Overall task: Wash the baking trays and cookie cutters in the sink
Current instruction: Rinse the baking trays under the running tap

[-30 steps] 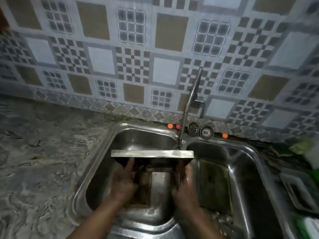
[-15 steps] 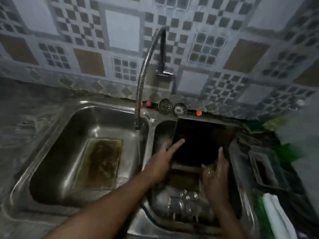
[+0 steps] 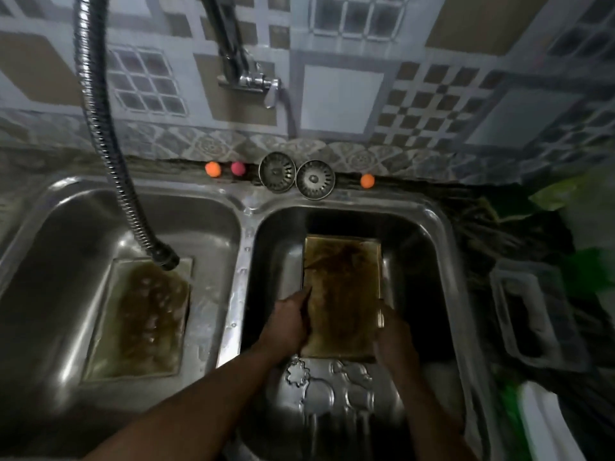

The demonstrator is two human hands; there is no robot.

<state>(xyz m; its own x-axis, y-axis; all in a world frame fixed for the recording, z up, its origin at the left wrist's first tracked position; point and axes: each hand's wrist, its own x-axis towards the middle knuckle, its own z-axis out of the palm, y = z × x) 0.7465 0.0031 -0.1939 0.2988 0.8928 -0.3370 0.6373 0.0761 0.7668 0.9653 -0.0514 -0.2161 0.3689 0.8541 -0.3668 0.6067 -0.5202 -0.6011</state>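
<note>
A greasy brown baking tray (image 3: 342,294) lies flat in the right basin of the steel double sink (image 3: 244,234). My left hand (image 3: 288,324) grips its left edge and my right hand (image 3: 392,337) grips its right edge near the front corners. Several metal cookie cutters (image 3: 319,390) lie on the basin floor just in front of the tray. A second dirty baking tray (image 3: 139,317) lies in the left basin, under the end of the flexible faucet hose (image 3: 109,138).
Two sink strainers (image 3: 296,176) and three small coloured balls (image 3: 213,169) sit on the back ledge. The wall tap (image 3: 253,81) is above them. At the right, on the dark counter, stand a plastic tray (image 3: 529,314) and green and white items (image 3: 545,424).
The tray that my hands held upright over the left basin now lies flat in the right basin. Both hands now hold its side edges. The view has shifted right and closer.
</note>
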